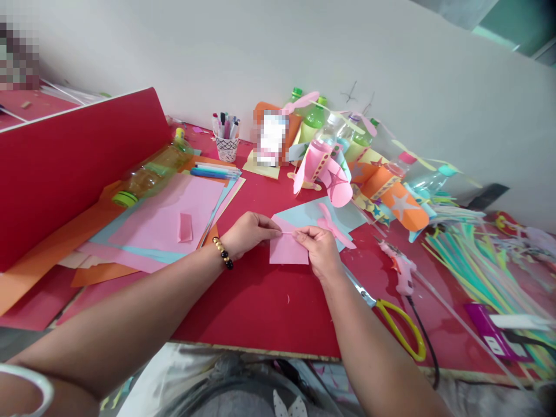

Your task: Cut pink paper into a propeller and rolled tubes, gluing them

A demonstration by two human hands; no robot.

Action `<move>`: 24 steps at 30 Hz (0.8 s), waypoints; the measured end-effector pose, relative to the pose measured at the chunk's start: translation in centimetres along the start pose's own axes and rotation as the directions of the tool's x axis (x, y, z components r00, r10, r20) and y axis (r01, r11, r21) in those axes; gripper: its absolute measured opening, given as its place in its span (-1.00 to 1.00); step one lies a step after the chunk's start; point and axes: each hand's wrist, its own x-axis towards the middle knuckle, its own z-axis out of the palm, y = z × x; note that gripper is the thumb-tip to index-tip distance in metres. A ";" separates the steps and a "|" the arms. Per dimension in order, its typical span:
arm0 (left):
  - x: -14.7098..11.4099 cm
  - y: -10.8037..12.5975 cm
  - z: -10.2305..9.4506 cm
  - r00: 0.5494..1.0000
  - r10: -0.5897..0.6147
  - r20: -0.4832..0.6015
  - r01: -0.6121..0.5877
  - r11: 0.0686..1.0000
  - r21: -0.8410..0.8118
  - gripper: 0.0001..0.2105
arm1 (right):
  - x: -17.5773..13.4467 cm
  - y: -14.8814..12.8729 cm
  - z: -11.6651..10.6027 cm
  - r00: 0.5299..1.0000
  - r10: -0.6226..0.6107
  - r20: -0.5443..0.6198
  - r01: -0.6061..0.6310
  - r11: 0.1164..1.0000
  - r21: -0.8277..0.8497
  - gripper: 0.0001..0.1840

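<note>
Lying nearest, at the right, was one pair of yellow-handled scissors (379, 303). One left hand (245, 234) and one right hand (322, 250) pinched the far edge of one pink paper piece (289, 253) over the red table (260, 315). To the right lay one pink glue gun (403, 279). Just beyond the hands were one pink propeller (335, 228) and one pale blue sheet (350, 213); farther stood one patterned cup (226, 149).

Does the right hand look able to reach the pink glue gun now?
Probably yes: the right hand pinches pink paper, but nothing tall stands between it and the pink glue gun.
</note>
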 end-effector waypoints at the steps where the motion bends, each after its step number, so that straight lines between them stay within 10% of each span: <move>1: 0.0 0.0 0.0 1.000 0.015 -0.007 -0.015 1.000 0.019 -0.78 | 0.0 0.0 0.0 1.000 0.003 0.002 -0.003 1.000 -0.003 -0.77; 24: 0.1 -0.1 -0.5 0.987 0.159 -0.016 -0.147 0.940 0.308 -0.72 | 0.0 -0.3 0.0 0.996 0.026 -0.086 -0.036 0.993 -0.112 -0.72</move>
